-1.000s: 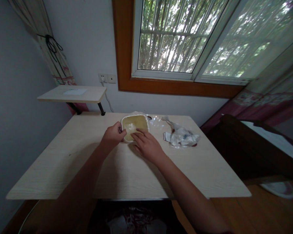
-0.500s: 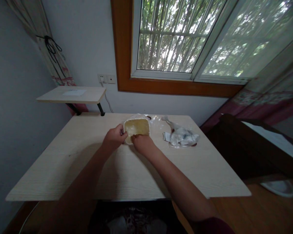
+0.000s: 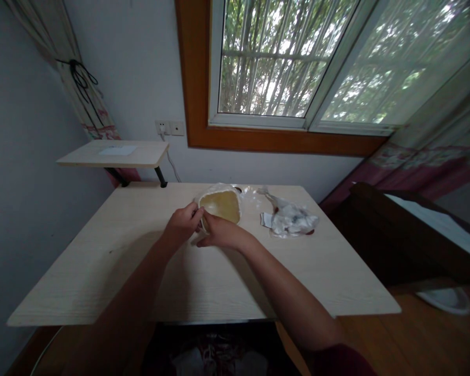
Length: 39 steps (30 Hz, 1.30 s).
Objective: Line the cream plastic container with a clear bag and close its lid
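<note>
A yellow-lined container (image 3: 221,206) with a pale rim sits tilted towards me on the desk, with a clear plastic bag (image 3: 219,186) around its edge. My left hand (image 3: 183,222) is closed on the container's left rim. At the near left corner, my right hand (image 3: 222,231) has its thumb by the rim and its fingers over the outside, closed on the plastic there. Both hands almost touch, and they hide that corner. I cannot make out anything inside the container.
To the right on the desk (image 3: 141,292) lies a crumpled clear plastic bag (image 3: 293,219) with whitish contents and a small white label (image 3: 266,220). A raised shelf (image 3: 149,151) holding a paper sheet (image 3: 117,150) stands at the back left. Behind the desk are a wall and window.
My right hand has come out of the container's inside and moved left to its near left corner, close to my left hand. The left hand stays on the rim.
</note>
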{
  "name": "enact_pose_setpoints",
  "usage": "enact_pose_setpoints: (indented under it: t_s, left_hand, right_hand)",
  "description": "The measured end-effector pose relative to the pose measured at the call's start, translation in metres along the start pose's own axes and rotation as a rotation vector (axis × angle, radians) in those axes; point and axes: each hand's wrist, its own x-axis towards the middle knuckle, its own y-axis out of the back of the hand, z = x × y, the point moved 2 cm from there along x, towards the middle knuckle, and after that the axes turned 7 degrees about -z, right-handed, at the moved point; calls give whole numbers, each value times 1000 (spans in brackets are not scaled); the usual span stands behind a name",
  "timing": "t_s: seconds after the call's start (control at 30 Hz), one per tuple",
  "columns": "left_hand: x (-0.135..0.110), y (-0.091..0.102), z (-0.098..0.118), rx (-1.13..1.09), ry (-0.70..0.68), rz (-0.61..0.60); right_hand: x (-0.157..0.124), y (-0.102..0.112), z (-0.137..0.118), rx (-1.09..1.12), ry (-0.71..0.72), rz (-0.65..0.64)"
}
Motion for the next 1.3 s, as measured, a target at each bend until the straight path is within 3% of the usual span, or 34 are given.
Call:
enact_pose_setpoints:
  t_s: [0.1,0.3,0.83,1.07,1.23,1.3]
  left_hand:
    - [1,-1,2,-21,-9,-16]
    - [-2,-2,3,-102,-15,-36]
    - [-1,-1,-1,-127,-24,-45]
    - [-3,-1,0,-91,-10,-65]
    - [-4,2,-7,-69,-17,-50]
    - [-4,3,-9,-57,-19,-42]
  right_hand:
    - [2,-6,-3,-115,-56,-33]
    - [1,-13,-4,-377,-106,23]
    - [7,-13,2,-489,-91,-27]
    - [10,-10,9,-279,-86,-69]
    - [6,10,7,-25,113,-158]
    - [3,18,7,-14,120,-217]
